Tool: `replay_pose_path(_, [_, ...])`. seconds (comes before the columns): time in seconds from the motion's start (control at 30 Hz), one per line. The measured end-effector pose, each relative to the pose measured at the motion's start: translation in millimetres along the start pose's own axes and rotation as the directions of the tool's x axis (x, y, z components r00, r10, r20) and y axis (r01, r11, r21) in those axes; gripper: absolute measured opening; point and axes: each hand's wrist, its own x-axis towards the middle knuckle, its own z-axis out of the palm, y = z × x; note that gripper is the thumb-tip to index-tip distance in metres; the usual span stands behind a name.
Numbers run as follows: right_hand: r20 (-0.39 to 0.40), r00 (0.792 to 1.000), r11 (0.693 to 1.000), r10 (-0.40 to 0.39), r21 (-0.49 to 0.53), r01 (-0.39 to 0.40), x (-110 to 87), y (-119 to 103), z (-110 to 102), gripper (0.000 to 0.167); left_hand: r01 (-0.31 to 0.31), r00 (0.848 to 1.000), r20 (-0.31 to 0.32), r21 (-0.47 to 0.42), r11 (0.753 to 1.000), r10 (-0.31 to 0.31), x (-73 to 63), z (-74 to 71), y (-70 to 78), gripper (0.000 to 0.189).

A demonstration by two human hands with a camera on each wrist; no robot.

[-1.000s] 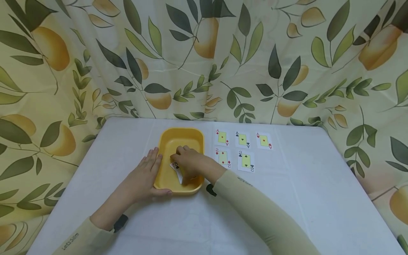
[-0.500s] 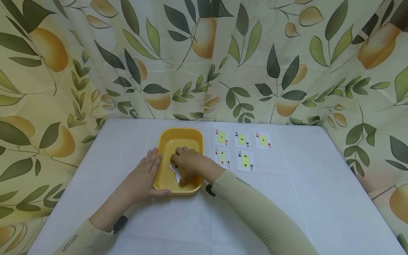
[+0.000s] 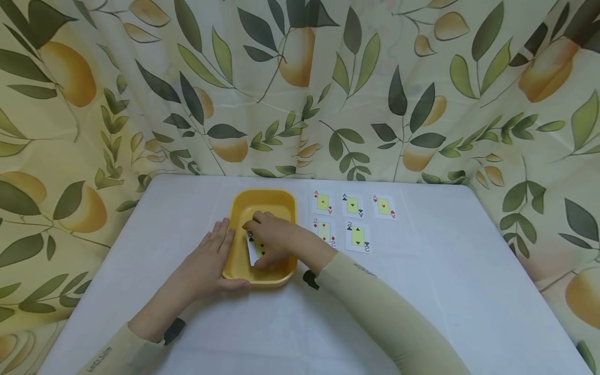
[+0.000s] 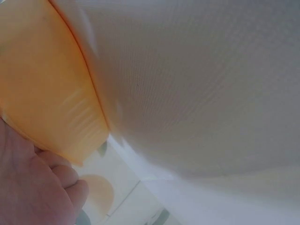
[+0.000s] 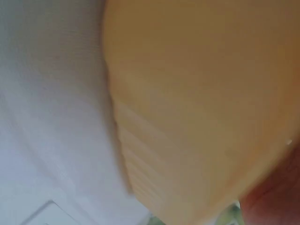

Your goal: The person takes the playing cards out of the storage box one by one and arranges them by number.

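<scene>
A yellow plastic tray [image 3: 244, 208] stands on the white-covered table. Along its left rim lies my left hand [image 3: 206, 263], fingers straight, thumb at the near corner. In the left wrist view the palm side of the left hand [image 4: 37, 183] is against the tray's wall [image 4: 51, 84]. My right hand [image 3: 274, 239] reaches inside, thumb and curled fingers pinching a playing card [image 3: 252, 252] with black pips; part of its face is covered by the hand. The right wrist view shows mostly the tray's outer wall [image 5: 183, 122], with a bit of the right hand [image 5: 274, 197] beyond its rim.
Right of the tray lie face-up playing cards in two rows: ace of diamonds [image 3: 322, 202], a black ace [image 3: 352, 205] and ace of hearts [image 3: 384, 206] behind, two of diamonds [image 3: 323, 232] and two of clubs [image 3: 358, 236] in front. A fruit-patterned curtain [image 3: 281, 104] hangs behind the table.
Inside the tray my right hand has shifted slightly left with the card, which has turned and shows more of its face. My left hand stays on the rim.
</scene>
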Motion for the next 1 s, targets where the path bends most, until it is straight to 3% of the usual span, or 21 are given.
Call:
replay_pose_path(0.4, [-0.068,0.998,0.998,0.018,0.064,-0.013,-26.7,-5.9,-21.8,0.089,-0.004,1.0,-0.009,-0.005,1.0,0.004,-0.1,1.5,-0.7,0.131])
replay_pose_path(0.67, [-0.113,0.992,0.994,0.055,0.096,-0.044,-54.0,2.0,-25.5,0.09,-0.012,0.999,-0.042,0.0,1.0,0.012,0.2,1.3,-0.7,0.13])
replay_pose_path(1.0, [-0.138,0.983,0.99,0.12,0.088,-0.109,-87.1,19.9,-16.8,0.091,0.026,1.0,0.002,-0.016,1.0,-0.026,1.2,1.5,1.1,0.136])
